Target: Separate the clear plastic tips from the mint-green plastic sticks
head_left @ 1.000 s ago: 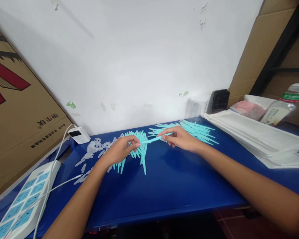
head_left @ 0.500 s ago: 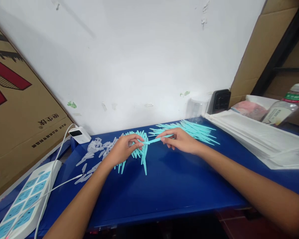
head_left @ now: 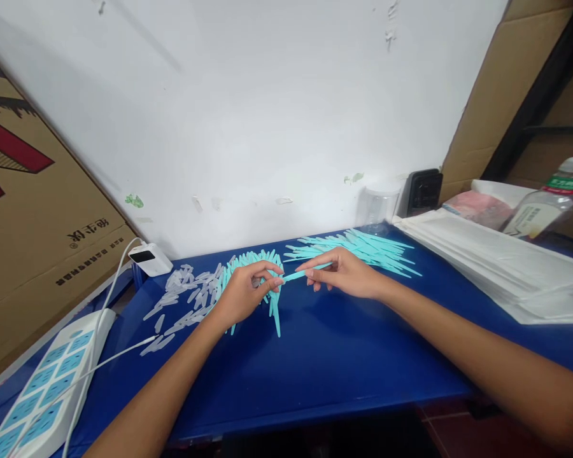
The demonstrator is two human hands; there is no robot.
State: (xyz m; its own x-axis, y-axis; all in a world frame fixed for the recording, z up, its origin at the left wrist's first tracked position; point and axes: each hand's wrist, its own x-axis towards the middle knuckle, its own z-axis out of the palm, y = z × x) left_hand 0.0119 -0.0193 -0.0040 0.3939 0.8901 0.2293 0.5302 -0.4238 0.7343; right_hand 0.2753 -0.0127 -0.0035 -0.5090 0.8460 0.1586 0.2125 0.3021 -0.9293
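Note:
A slim, tapered turquoise stick (head_left: 295,276) spans the gap between my two hands, above the table. My right hand (head_left: 340,273) pinches its right part between thumb and fingers. At the stick's left end, the thumb and index finger of my left hand (head_left: 249,287) are closed; they hide the tip and anything small around it. Beneath and beside my left hand lies a heap of turquoise sticks (head_left: 275,312). Left of that heap, small translucent caps (head_left: 202,298) are scattered. A second pile of turquoise sticks (head_left: 375,251) lies behind my right hand.
The blue table (head_left: 325,362) meets a white wall (head_left: 267,127). At left are a power strip (head_left: 57,388), a white device (head_left: 150,259), cables and a carton (head_left: 42,229). A clear jar (head_left: 381,207), white sheets (head_left: 501,261) and a bottle (head_left: 547,207) stand or lie at right.
My left fingers have closed further around the stick's left end, covering the pale piece visible there before. My right hand stays nearly in place, still pinching the stick. The view has shifted slightly.

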